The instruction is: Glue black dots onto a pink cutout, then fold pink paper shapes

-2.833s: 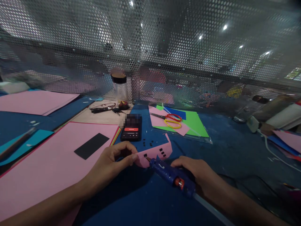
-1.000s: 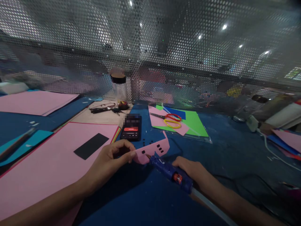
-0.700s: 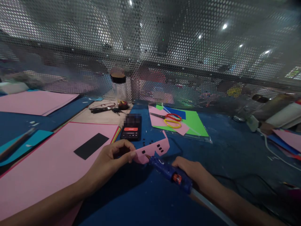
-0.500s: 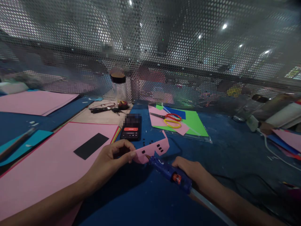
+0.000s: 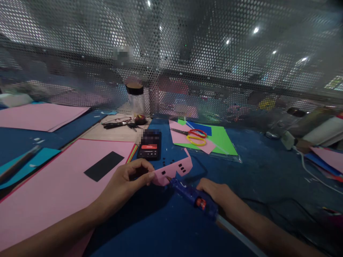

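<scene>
Between thumb and fingers, my left hand (image 5: 136,175) pinches one end of a pair of pink paper glasses (image 5: 171,170), held up off the table. Small black squares sit on both lens parts of the glasses, and the far end bends upward. My right hand (image 5: 214,191) is wrapped round a blue glue gun (image 5: 191,192) with a clear glue stick (image 5: 238,233) poking out of its back. The gun's nozzle is at the left lens part, near its single black square. Several tiny black paper squares (image 5: 164,162) lie on the table just behind the glasses.
A phone (image 5: 149,146) lies behind my left hand. Scissors (image 5: 197,137) rest on green paper (image 5: 225,137). Pink sheets (image 5: 66,171) with a black paper rectangle (image 5: 104,166) cover the left. A jar (image 5: 136,103) stands before a perforated metal screen (image 5: 187,53). Dark cables (image 5: 278,203) run at right.
Almost nothing differs. Both hands, the paper glasses and the glue gun keep nearly the same places, with the gun's nozzle still at the left lens part.
</scene>
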`<state>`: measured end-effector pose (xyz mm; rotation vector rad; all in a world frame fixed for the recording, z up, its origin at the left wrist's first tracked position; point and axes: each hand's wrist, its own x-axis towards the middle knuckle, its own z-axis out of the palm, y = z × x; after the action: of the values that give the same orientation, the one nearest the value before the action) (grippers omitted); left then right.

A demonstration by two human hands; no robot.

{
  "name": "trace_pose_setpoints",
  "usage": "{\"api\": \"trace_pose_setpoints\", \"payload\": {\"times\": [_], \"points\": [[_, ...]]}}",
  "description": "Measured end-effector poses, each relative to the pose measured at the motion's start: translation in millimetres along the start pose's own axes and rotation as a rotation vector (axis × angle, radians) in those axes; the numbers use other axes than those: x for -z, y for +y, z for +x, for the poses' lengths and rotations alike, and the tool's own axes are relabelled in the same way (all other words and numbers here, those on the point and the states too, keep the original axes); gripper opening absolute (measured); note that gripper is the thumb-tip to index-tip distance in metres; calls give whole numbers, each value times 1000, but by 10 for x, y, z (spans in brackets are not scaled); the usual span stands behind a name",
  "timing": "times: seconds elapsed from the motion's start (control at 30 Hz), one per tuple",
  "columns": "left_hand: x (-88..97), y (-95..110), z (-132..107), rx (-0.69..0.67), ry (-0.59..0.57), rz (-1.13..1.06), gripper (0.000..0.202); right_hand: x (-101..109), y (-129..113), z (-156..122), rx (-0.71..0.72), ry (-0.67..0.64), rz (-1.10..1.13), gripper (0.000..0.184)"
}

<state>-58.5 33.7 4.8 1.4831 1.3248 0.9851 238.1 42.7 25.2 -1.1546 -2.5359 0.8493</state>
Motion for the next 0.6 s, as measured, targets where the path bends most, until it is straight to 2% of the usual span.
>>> {"api": "trace_pose_setpoints", "payload": {"times": [0.6], "points": [[-6,13,8,-19,11,0,24,-12,41,4,9,-15,-30,26]]}}
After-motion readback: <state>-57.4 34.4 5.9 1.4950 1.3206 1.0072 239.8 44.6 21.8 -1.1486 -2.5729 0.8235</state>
